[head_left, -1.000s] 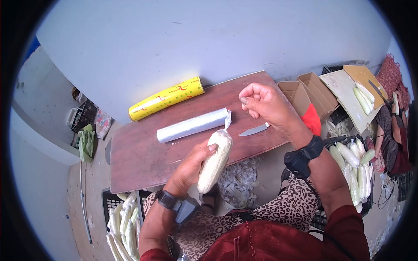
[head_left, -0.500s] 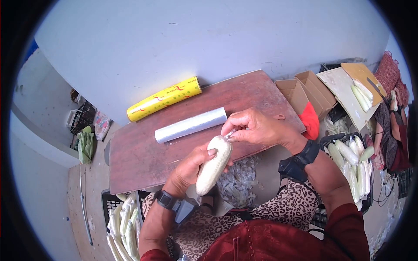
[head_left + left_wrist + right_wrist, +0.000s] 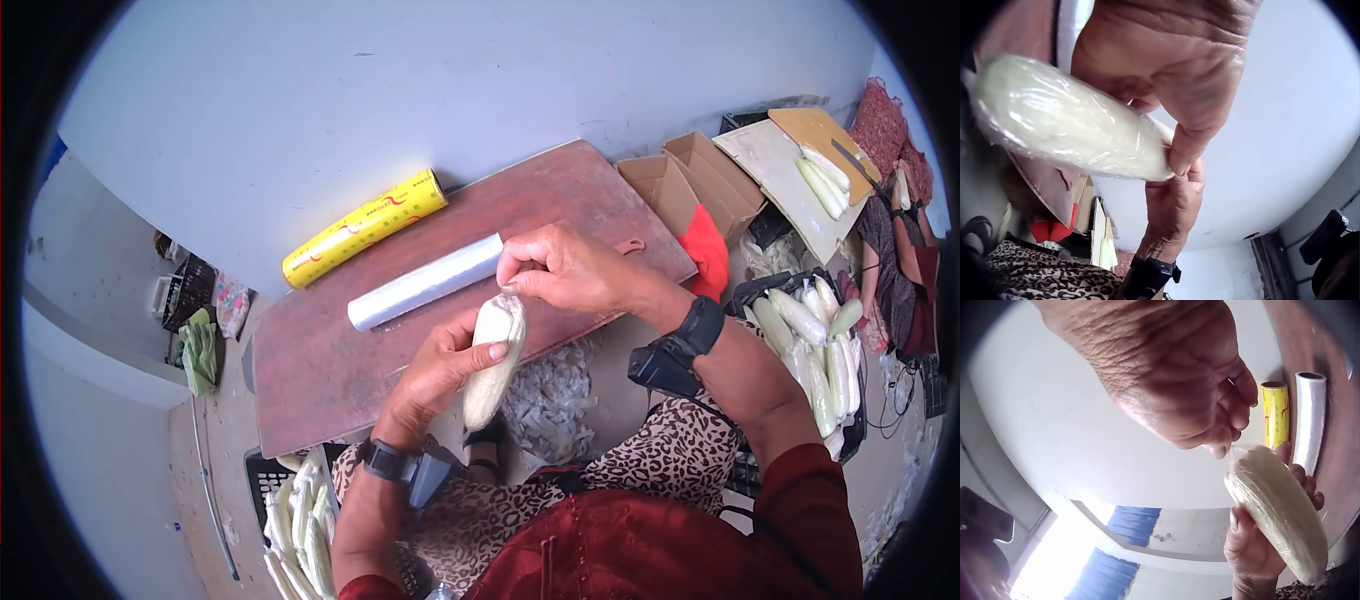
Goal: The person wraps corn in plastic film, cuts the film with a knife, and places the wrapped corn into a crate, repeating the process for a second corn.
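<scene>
A pale, elongated vegetable (image 3: 490, 370) wrapped in clear film is in my left hand (image 3: 440, 365), held tilted above the table's front edge. The thumb lies across its near side while the other fingers go behind it. At its upper end, my right hand (image 3: 565, 270) pinches the gathered film (image 3: 1233, 450) between thumb and forefinger. The left wrist view shows the glossy film drawn smooth over the vegetable (image 3: 1066, 119). Just behind the hands, a film roll (image 3: 425, 283) lies on the reddish-brown table (image 3: 330, 390). The right hand covers most of a knife, leaving its brown handle (image 3: 630, 245) showing.
Behind the film roll lies a yellow printed roll (image 3: 365, 228). Crates of pale vegetables stand at lower left (image 3: 300, 520) and right (image 3: 825, 365). Cardboard boxes (image 3: 690, 185) and a red cloth (image 3: 707, 250) are by the table's right end. Film scraps (image 3: 550, 400) heap below, and another person's arm (image 3: 905, 255) shows far right.
My right hand has come down from above the table to the vegetable's upper end and taken hold of the film there. The left hand has kept its grip, turning the vegetable slightly.
</scene>
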{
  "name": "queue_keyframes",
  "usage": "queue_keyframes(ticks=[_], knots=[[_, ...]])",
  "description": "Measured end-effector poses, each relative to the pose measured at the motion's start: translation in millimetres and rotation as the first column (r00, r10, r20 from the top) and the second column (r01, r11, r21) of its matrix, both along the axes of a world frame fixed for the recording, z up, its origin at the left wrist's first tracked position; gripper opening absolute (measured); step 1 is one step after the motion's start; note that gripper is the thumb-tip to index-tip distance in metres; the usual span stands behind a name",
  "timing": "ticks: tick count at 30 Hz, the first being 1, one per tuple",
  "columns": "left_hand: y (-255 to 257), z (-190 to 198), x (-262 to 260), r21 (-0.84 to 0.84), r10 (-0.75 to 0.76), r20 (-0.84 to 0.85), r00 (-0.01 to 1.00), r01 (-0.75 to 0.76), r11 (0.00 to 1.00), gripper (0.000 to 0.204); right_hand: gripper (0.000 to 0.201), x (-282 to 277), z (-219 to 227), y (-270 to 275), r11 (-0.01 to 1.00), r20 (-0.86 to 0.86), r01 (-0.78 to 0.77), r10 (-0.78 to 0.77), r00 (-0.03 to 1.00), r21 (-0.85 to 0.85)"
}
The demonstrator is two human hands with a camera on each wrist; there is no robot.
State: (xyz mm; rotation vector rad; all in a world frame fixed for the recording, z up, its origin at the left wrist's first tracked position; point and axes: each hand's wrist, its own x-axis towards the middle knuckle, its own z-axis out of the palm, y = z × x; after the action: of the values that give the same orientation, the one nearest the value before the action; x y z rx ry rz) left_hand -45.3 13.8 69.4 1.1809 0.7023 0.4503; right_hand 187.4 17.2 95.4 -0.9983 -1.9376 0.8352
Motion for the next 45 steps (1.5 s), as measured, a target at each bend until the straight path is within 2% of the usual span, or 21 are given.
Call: queue_keyframes(ticks=[3, 6, 9, 12, 15, 21, 24, 27, 30, 33, 36, 39, 42, 45], knots=[[-4.1, 1.8, 6.0, 0.070, 0.020, 0.053, 0.998, -0.024, 0.997, 0.046, 0.011, -3.4, 4.5, -1.9, 0.999, -0.058, -0.029, 0.028, 0.998, -0.026], [4.9, -12.3, 4.2, -0.003, 0.053, 0.225, 0.973, -0.054, 0.999, 0.043, 0.009, -6.6, 2.1, -1.5, 0.999, -0.114, -0.038, 0.035, 0.993, -0.017], [4.1, -9.5, 8.1, 0.005, 0.074, 0.168, 0.983, -0.076, 0.997, 0.048, 0.009, -13.3, 0.4, -5.1, 0.995, -0.144, -0.058, 0.047, 0.988, -0.076], [-2.1, 0.6, 15.0, 0.063, 0.009, 0.196, 0.981, -0.022, 0.998, 0.056, 0.007, -13.3, 7.8, -12.8, 0.993, -0.085, -0.102, 0.097, 0.992, -0.064], [2.4, -3.0, 4.9, -0.010, -0.066, 0.141, 0.988, 0.068, 0.998, 0.068, 0.007, -13.2, 7.4, -11.8, 0.997, -0.137, -0.069, 0.065, 0.988, -0.027], [2.7, -8.4, 12.6, 0.033, -0.042, 0.237, 0.971, 0.035, 0.999, 0.063, 0.007, -15.7, 7.3, -14.2, 0.999, -0.175, -0.038, 0.043, 0.984, 0.035], [-5.3, -0.1, 19.5, 0.043, 0.075, 0.196, 0.978, -0.085, 0.995, 0.057, 0.007, -14.1, 7.2, -13.6, 0.997, -0.120, 0.034, -0.026, 0.992, 0.070], [2.5, -4.8, 10.5, -0.022, -0.009, 0.084, 0.996, 0.010, 1.000, 0.061, 0.008, -12.6, 4.2, -11.7, 0.994, -0.072, 0.088, -0.083, 0.994, 0.064], [-0.7, -4.6, 16.0, 0.085, 0.032, 0.109, 0.994, -0.042, 0.995, 0.057, 0.007, -13.7, 4.3, -9.6, 0.994, -0.082, 0.107, -0.106, 0.991, 0.007], [-4.1, 3.2, 19.1, 0.062, 0.021, 0.040, 0.999, -0.023, 0.998, 0.062, 0.007, -11.4, -0.3, -1.8, 0.994, -0.123, 0.110, -0.112, 0.986, -0.017], [-3.9, 5.3, 15.1, 0.116, 0.104, -0.071, 0.992, -0.095, 0.989, 0.054, 0.005, -7.3, -2.3, 4.2, 0.989, -0.139, 0.119, -0.131, 0.982, -0.091], [-7.1, 2.0, 17.5, 0.447, 0.214, -0.145, 0.966, -0.129, 0.885, 0.046, 0.006, -11.5, -1.3, 2.0, 0.986, -0.083, 0.162, -0.165, 0.983, -0.039], [-9.9, 11.4, 13.7, 0.211, 0.137, -0.087, 0.987, -0.116, 0.971, 0.044, 0.005, -14.1, -2.8, 1.7, 0.985, -0.093, 0.154, -0.161, 0.983, -0.082], [-5.8, -3.0, 9.9, -0.016, 0.136, 0.104, 0.985, -0.135, 0.991, 0.044, 0.005, -14.9, -6.1, 5.6, 0.986, -0.155, 0.106, -0.125, 0.980, -0.128]])
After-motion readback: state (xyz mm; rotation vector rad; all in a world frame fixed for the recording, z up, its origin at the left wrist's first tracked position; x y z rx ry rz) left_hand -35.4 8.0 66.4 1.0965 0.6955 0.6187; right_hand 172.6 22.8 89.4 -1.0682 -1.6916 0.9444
